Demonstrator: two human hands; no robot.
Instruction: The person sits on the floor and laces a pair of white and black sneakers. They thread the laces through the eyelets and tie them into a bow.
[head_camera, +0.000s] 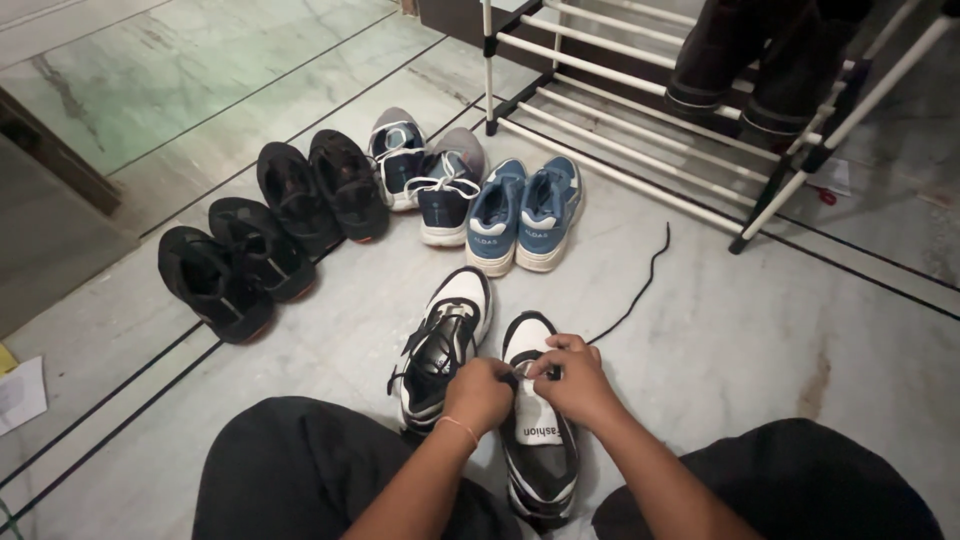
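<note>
Between my knees on the marble floor (760, 330), my left hand (478, 392) and right hand (575, 382) are pinched together on the tongue of the right black-and-white sneaker (538, 440), whose eyelets look unlaced. Its mate (445, 345) beside it is laced; a loose black lace (640, 285) lies nearby. Four more pairs line up toward the white shoe rack (640, 150).

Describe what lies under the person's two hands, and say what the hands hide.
Under the left hand and right hand lies a black-and-white sneaker, its white tongue showing. The hands cover its upper lacing area; a loose black lace trails from beneath them across the floor.
</note>
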